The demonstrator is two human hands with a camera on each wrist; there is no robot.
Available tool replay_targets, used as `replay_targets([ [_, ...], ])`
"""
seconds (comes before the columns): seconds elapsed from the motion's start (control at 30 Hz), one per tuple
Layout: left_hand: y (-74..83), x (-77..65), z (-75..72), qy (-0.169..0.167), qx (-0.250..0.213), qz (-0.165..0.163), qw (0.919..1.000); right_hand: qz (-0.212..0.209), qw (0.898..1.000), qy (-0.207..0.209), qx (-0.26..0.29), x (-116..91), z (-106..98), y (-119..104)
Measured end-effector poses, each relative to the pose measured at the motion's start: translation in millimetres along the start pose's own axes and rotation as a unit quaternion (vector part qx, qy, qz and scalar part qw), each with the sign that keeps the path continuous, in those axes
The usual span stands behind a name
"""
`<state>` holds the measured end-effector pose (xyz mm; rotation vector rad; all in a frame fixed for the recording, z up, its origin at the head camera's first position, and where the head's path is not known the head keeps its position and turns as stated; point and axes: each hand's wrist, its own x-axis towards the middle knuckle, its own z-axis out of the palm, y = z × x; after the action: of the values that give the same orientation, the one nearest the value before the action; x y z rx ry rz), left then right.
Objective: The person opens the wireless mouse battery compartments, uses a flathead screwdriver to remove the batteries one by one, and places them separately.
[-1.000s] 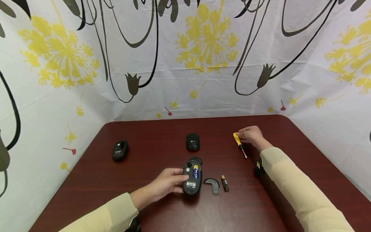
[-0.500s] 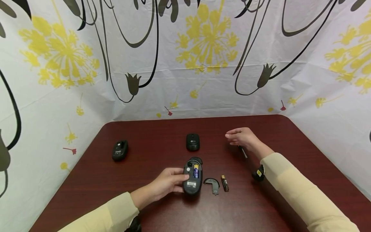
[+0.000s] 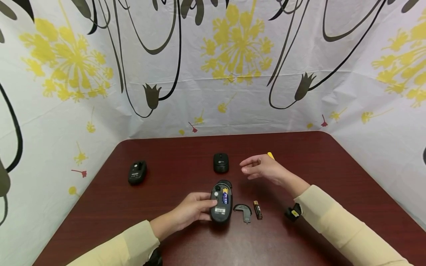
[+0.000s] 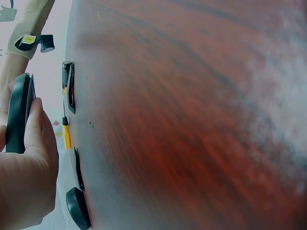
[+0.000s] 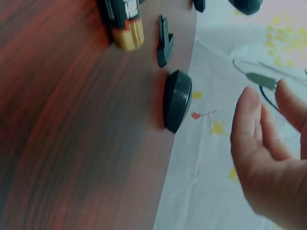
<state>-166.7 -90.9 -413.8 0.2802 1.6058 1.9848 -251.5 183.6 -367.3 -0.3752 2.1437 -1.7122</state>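
Observation:
My left hand (image 3: 186,211) grips a black computer mouse (image 3: 218,212), its underside up and a blue-and-yellow battery (image 3: 225,196) in the exposed compartment. In the left wrist view the same mouse (image 4: 20,112) shows edge-on between thumb and fingers. My right hand (image 3: 266,169) hangs in the air over the table with nothing in its loosely bent fingers. Behind it a yellow-handled screwdriver (image 3: 271,155) is mostly hidden; the left wrist view shows its handle (image 4: 66,136). A curved battery cover (image 3: 245,212) and a black-and-gold battery (image 3: 257,210) lie right of the held mouse.
A second black mouse (image 3: 221,163) stands upright at the middle back of the dark red table (image 3: 179,159). Farther left lies another mouse (image 3: 137,173), its underside up. A white patterned cloth (image 3: 186,85) hangs behind and around the table.
My right hand has left the screwdriver handle and moved leftward and slightly nearer, toward the upright mouse. The left hand keeps the mouse in the same place.

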Motion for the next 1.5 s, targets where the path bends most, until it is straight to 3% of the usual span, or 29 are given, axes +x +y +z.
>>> replay_targets([
  [0.17, 0.3, 0.6, 0.2, 0.001, 0.003, -0.007, 1.0000, -0.040, 0.997, -0.064, -0.009, -2, 13, -2],
  [0.43, 0.0, 0.5, 1.9, -0.005, -0.001, -0.006, 1.0000, -0.081, 0.984, -0.154, -0.038, -4, 29, -3],
  [0.73, 0.4, -0.6, 1.7, -0.016, 0.002, -0.008, 0.9998, -0.137, 0.962, -0.211, -0.107, -3, 40, -4],
  [1.17, -2.9, -0.3, -0.8, -0.022, 0.005, -0.017, 0.9996, -0.192, 0.937, -0.233, -0.177, 2, 46, -3],
  [1.5, -5.3, -0.8, -1.8, -0.024, 0.008, -0.014, 0.9996, -0.177, 0.935, -0.232, -0.202, 2, 50, -7],
])
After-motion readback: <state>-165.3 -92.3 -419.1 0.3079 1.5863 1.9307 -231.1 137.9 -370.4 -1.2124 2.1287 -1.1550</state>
